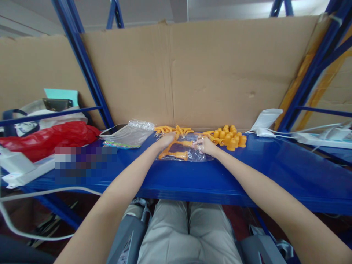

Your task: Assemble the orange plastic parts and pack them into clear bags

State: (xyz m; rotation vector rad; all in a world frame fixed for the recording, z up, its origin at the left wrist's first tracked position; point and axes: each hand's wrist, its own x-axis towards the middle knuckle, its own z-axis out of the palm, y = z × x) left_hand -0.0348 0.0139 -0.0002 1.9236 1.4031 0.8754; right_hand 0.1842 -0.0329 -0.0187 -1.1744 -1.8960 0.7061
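My left hand (pixel 165 140) is closed at the upper left of a clear plastic bag (pixel 205 157), its fingers around a branched orange plastic piece (pixel 166 151). On or in the bag, a ribbed orange tube-like part (pixel 180 156) lies near its front edge. Another orange tube-like part (pixel 184 143) stretches between my two hands. With fingers pinched, my right hand (pixel 206 145) grips crumpled clear film at the bag's right side. Behind my hands lie several loose orange branched pieces (pixel 184 130). Several orange cup-shaped parts (pixel 232 137) stand just right of my right hand.
A stack of clear bags (pixel 134 134) lies left on the blue shelf (pixel 189 179). Farther left are a red plastic bag (pixel 55 137) and a white power strip (pixel 33 170). A white device with cables (pixel 265 123) sits at right. Cardboard (pixel 220 73) walls the back.
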